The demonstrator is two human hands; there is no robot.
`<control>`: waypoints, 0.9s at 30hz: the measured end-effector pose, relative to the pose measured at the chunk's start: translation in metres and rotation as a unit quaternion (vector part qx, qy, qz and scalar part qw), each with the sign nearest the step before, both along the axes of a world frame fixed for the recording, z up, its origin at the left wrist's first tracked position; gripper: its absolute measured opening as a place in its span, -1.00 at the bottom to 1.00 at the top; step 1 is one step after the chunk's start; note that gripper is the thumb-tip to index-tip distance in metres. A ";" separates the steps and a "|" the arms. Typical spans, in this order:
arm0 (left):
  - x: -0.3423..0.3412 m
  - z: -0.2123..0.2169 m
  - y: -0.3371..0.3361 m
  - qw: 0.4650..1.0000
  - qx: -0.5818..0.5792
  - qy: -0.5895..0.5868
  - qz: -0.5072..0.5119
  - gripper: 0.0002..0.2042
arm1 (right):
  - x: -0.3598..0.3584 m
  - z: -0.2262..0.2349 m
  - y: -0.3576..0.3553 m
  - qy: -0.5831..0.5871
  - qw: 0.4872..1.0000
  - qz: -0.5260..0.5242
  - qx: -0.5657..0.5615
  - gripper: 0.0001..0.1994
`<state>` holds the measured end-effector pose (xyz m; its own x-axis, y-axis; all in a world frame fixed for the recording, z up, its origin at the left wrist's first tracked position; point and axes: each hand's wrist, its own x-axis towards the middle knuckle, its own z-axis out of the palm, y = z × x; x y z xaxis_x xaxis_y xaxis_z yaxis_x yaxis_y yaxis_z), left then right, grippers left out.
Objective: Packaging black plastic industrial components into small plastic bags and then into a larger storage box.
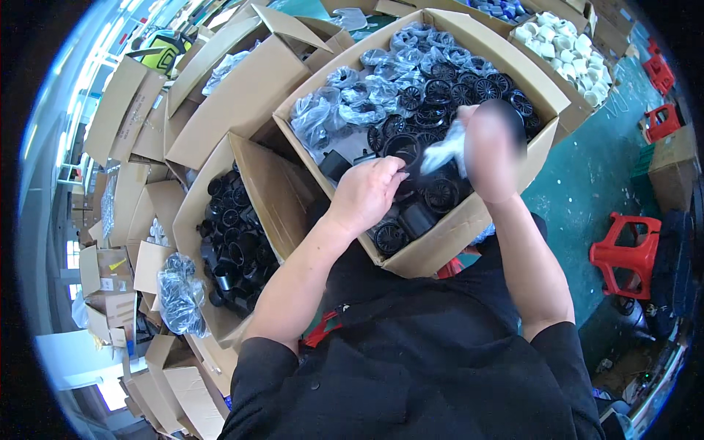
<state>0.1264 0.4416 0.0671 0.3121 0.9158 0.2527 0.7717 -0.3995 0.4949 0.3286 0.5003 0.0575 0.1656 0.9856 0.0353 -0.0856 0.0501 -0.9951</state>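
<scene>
A big cardboard box (440, 253) is sitting just in front of the person, holding black wheels (447, 92) loose and in clear bags (352, 99). Left of it, a second box (192, 213) is holding black cylindrical parts (235, 249); a box of white parts (565, 40) is standing at the far right, and a red stool (623, 253) is resting on the green floor.

Both hands are working over the near end of the big box. The left hand (367, 192) is curling its fingers onto a black cup-like part (402, 149) that is lying just to its right, toward the other hand. The right hand (490, 150) is blurring with motion, pinching a crumpled clear bag (444, 150) that is hanging to its left; whether anything sits inside the bag I cannot tell. Bag and black part are almost touching between the two hands, with the left hand nearer the part.
</scene>
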 end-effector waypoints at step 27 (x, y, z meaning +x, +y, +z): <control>-0.035 -0.024 -0.055 0.981 -0.077 0.159 -0.082 -0.81 | 0.002 -0.025 -0.022 0.052 0.989 0.099 -0.101 -0.87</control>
<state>0.0918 0.3868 0.0428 0.4995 0.8661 -0.0189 0.8280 -0.4708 0.3046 0.3306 0.4779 0.0324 -0.0392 0.9841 -0.1735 -0.1768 -0.1777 -0.9681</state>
